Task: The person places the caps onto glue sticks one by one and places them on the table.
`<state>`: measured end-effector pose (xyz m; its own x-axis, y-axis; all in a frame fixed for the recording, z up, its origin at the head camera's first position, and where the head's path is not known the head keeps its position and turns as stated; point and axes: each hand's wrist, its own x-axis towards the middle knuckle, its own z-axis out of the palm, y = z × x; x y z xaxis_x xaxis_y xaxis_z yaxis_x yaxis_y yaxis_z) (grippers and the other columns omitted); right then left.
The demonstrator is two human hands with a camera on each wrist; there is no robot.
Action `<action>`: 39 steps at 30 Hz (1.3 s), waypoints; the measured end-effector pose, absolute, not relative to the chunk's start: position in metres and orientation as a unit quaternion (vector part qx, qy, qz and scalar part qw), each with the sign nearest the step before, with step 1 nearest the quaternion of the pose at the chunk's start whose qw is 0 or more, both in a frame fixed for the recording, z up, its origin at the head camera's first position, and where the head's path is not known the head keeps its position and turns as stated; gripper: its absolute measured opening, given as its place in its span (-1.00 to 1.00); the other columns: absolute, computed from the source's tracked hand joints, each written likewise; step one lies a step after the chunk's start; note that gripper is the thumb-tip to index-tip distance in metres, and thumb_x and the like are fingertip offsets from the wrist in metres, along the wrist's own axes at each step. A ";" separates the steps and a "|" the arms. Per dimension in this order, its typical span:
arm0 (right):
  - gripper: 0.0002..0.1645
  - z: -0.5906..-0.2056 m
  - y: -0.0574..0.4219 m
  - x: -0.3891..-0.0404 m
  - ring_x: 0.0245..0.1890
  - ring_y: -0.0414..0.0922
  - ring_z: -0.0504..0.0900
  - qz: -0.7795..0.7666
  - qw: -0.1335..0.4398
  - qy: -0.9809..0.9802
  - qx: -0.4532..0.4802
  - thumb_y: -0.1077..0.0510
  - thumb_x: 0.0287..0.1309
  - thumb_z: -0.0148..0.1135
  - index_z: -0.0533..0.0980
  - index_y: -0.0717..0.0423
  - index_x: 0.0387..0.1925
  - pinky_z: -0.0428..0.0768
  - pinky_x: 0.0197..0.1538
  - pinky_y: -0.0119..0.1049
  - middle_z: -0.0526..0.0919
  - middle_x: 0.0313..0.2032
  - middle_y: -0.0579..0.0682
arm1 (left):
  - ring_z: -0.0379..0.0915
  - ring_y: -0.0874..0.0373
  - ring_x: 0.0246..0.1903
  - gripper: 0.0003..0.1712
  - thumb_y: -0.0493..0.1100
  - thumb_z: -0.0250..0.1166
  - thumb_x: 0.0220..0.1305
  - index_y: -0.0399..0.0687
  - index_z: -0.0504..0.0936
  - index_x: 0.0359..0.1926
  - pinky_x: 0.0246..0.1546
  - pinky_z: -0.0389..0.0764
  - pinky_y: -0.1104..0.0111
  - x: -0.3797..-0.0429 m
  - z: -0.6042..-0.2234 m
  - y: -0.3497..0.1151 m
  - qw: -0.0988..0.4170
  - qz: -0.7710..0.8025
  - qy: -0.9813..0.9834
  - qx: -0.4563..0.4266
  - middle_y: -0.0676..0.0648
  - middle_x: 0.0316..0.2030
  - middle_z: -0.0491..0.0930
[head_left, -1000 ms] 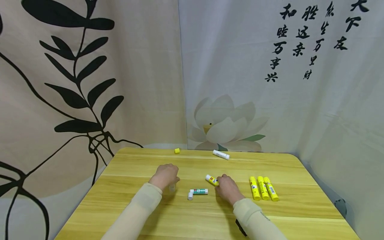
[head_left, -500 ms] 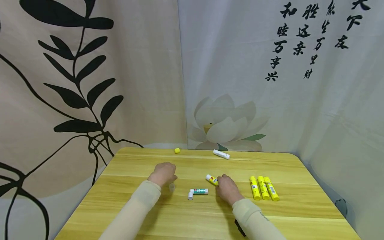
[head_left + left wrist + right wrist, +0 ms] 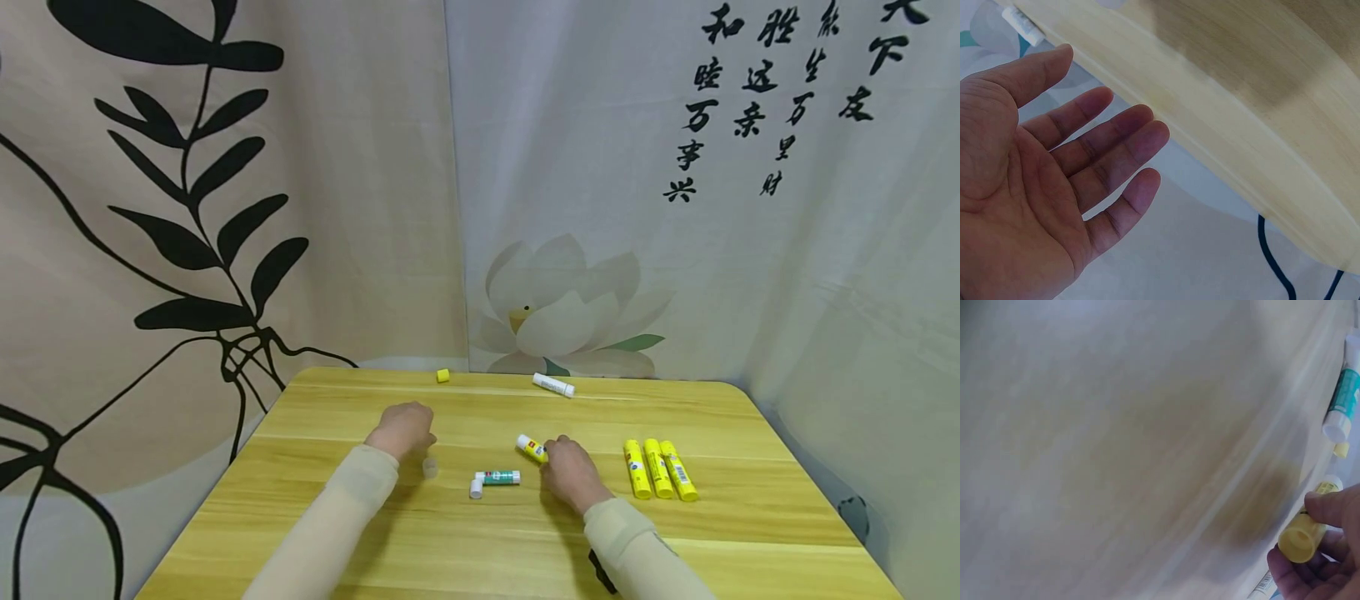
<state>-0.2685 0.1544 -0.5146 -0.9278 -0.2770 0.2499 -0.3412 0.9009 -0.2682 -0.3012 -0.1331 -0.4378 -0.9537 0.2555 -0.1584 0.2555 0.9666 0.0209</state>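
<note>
My left hand [image 3: 402,429] is above the left part of the table in the head view. In the left wrist view its palm and spread, slightly bent fingers [image 3: 1107,162] show, with nothing in them. A small translucent cap [image 3: 430,467] stands on the tabletop just below that hand. My right hand [image 3: 572,473] pinches a yellow glue stick [image 3: 531,448] between thumb and fingers; its white end points away to the left. The right wrist view shows the hollow yellow near end of this glue stick [image 3: 1300,540]. A green-labelled glue stick [image 3: 501,477] lies between the hands, a white cap [image 3: 476,488] beside it.
Three yellow glue sticks [image 3: 658,469] lie side by side on the right. Near the back edge of the wooden table [image 3: 360,400] are a yellow cap [image 3: 442,376] and a white tube [image 3: 553,385]. A printed cloth [image 3: 375,208] hangs behind.
My left hand has moved a little left and away from the translucent cap, which now shows by itself on the table. The right hand holds the yellow glue stick nearly still.
</note>
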 end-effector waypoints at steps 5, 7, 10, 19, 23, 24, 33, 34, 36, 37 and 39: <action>-0.76 -0.511 0.154 -0.266 -0.44 -0.04 0.50 0.173 0.100 -0.967 0.155 0.36 -0.08 0.28 0.61 0.38 -0.27 0.58 -0.29 -0.09 0.50 -0.45 0.08 | 0.56 0.10 -0.32 -0.74 -0.05 0.34 0.32 -0.16 0.61 -0.19 -0.30 0.64 0.17 -0.304 -0.439 -0.136 0.077 0.001 0.989 0.129 -0.07 -0.30 0.63; -0.75 -0.510 0.154 -0.265 -0.44 -0.04 0.51 0.176 0.097 -0.967 0.153 0.37 -0.08 0.28 0.61 0.38 -0.26 0.59 -0.28 -0.10 0.51 -0.44 0.08 | 0.54 0.12 -0.35 -0.75 -0.05 0.35 0.31 -0.16 0.61 -0.19 -0.31 0.64 0.18 -0.305 -0.439 -0.137 0.076 0.003 0.989 0.129 -0.07 -0.30 0.63; -0.72 -0.508 0.153 -0.261 -0.42 -0.05 0.52 0.178 0.093 -0.968 0.148 0.37 -0.05 0.29 0.61 0.38 -0.21 0.60 -0.27 -0.11 0.53 -0.41 0.08 | 0.52 0.13 -0.37 -0.74 -0.05 0.35 0.31 -0.16 0.62 -0.17 -0.32 0.63 0.19 -0.306 -0.440 -0.138 0.076 0.004 0.989 0.130 -0.06 -0.28 0.64; -0.69 -0.501 0.148 -0.249 -0.43 -0.08 0.51 0.189 0.106 -0.964 0.153 0.40 -0.09 0.33 0.63 0.35 -0.19 0.60 -0.32 -0.15 0.52 -0.42 0.05 | 0.53 0.11 -0.33 -0.76 -0.05 0.35 0.32 -0.13 0.61 -0.20 -0.29 0.62 0.19 -0.310 -0.441 -0.139 0.079 0.008 0.989 0.124 -0.05 -0.31 0.63; -0.69 -0.499 0.145 -0.243 -0.44 -0.09 0.52 0.192 0.114 -0.962 0.158 0.40 -0.10 0.34 0.64 0.33 -0.20 0.60 -0.33 -0.16 0.52 -0.43 0.02 | 0.55 0.10 -0.31 -0.76 -0.04 0.34 0.32 -0.12 0.60 -0.21 -0.28 0.63 0.18 -0.310 -0.442 -0.139 0.080 0.008 0.990 0.120 -0.05 -0.30 0.63; -0.69 -0.498 0.144 -0.242 -0.43 -0.09 0.53 0.193 0.115 -0.961 0.158 0.40 -0.11 0.34 0.65 0.32 -0.20 0.60 -0.33 -0.16 0.53 -0.43 0.02 | 0.55 0.10 -0.31 -0.76 -0.04 0.34 0.32 -0.12 0.61 -0.20 -0.27 0.62 0.18 -0.311 -0.443 -0.139 0.081 0.009 0.990 0.118 -0.05 -0.30 0.63; -0.65 -0.495 0.141 -0.234 -0.42 -0.11 0.54 0.199 0.122 -0.961 0.150 0.42 -0.12 0.36 0.65 0.32 -0.17 0.61 -0.31 -0.20 0.55 -0.40 0.02 | 0.55 0.07 -0.28 -0.76 -0.04 0.34 0.32 -0.13 0.60 -0.20 -0.25 0.62 0.15 -0.315 -0.447 -0.141 0.082 0.012 0.989 0.120 -0.07 -0.28 0.62; -0.65 -0.495 0.141 -0.233 -0.41 -0.10 0.54 0.199 0.124 -0.961 0.149 0.41 -0.11 0.37 0.65 0.32 -0.17 0.61 -0.31 -0.20 0.55 -0.40 0.02 | 0.56 0.07 -0.27 -0.76 -0.04 0.34 0.32 -0.13 0.60 -0.19 -0.25 0.62 0.15 -0.316 -0.448 -0.141 0.082 0.011 0.989 0.119 -0.07 -0.27 0.63; -0.66 -0.493 0.141 -0.231 -0.40 -0.09 0.54 0.201 0.129 -0.960 0.149 0.41 -0.10 0.38 0.65 0.32 -0.17 0.61 -0.30 -0.18 0.56 -0.39 0.03 | 0.57 0.06 -0.27 -0.76 -0.04 0.35 0.32 -0.13 0.60 -0.19 -0.25 0.63 0.15 -0.317 -0.448 -0.142 0.080 0.008 0.989 0.122 -0.08 -0.27 0.63; -0.66 -0.491 0.141 -0.230 -0.40 -0.09 0.55 0.202 0.131 -0.959 0.150 0.41 -0.10 0.38 0.65 0.33 -0.17 0.61 -0.31 -0.18 0.57 -0.38 0.04 | 0.57 0.06 -0.28 -0.76 -0.05 0.35 0.31 -0.13 0.60 -0.19 -0.26 0.63 0.15 -0.317 -0.448 -0.142 0.079 0.007 0.989 0.124 -0.08 -0.27 0.63; -0.65 -0.490 0.140 -0.227 -0.40 -0.09 0.55 0.203 0.131 -0.959 0.149 0.39 -0.10 0.40 0.65 0.32 -0.16 0.61 -0.30 -0.17 0.57 -0.38 0.04 | 0.57 0.05 -0.29 -0.76 -0.06 0.35 0.32 -0.15 0.60 -0.19 -0.26 0.64 0.15 -0.318 -0.448 -0.143 0.076 0.008 0.989 0.130 -0.09 -0.27 0.63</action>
